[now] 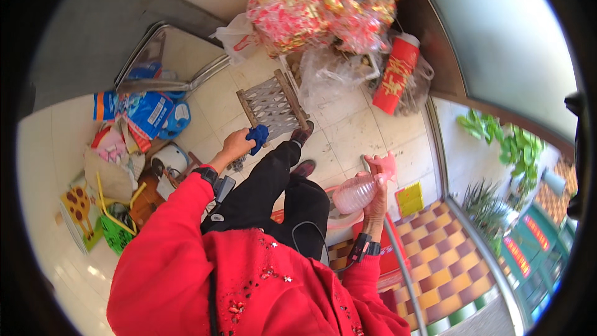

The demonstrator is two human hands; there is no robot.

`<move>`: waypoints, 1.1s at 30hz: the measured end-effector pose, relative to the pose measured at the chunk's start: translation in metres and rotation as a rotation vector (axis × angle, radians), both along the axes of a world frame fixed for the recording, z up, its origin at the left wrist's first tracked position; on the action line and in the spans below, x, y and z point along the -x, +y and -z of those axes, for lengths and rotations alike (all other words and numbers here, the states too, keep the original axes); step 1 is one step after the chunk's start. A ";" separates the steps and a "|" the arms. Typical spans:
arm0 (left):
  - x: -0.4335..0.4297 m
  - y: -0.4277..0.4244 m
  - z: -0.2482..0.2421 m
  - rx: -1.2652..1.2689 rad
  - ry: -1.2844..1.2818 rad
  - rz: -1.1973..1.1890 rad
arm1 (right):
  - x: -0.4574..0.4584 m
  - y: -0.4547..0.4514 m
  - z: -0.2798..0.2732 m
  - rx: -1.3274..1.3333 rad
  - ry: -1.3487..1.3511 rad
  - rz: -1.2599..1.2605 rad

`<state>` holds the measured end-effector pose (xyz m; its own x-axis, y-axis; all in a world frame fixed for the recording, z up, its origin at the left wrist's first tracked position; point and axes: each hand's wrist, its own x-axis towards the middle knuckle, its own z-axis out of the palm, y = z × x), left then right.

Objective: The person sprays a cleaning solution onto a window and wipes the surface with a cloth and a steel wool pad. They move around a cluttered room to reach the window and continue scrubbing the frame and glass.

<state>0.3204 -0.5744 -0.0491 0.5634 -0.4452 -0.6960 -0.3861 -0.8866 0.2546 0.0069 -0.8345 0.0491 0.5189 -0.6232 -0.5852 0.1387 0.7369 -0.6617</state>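
Observation:
My left hand (234,146) grips a dark blue cloth (258,139) over the left side of my lap. A grey, tangled thing (238,163) shows just below that hand; whether the hand touches it I cannot tell. On the right, my right hand (375,191) holds a clear ribbed plastic bottle (353,194), tilted, with its fingers round one end. A thin pink piece (386,166), perhaps plastic film, is at the fingertips of the same hand. Partly hidden beneath the bottle is a pink-rimmed basin (347,223).
Ahead of my feet stands a low wooden stool (273,107) with a woven seat. Packed bags (287,14), a clear plastic bag (326,77) and a red cylinder (396,74) lie beyond. A grey pole (405,275) runs along my right; blue packages (151,109) are at left.

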 end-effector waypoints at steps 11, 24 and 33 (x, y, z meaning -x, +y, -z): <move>0.043 0.000 0.007 0.343 0.083 -0.506 | -0.069 -0.041 0.059 -0.121 -0.050 -0.619; 0.143 0.299 0.069 -0.539 0.103 -0.742 | -0.108 0.002 0.127 -0.190 0.105 -0.914; 0.063 0.551 0.136 -0.526 -0.038 -0.157 | -0.126 0.058 0.184 -0.075 0.059 -0.657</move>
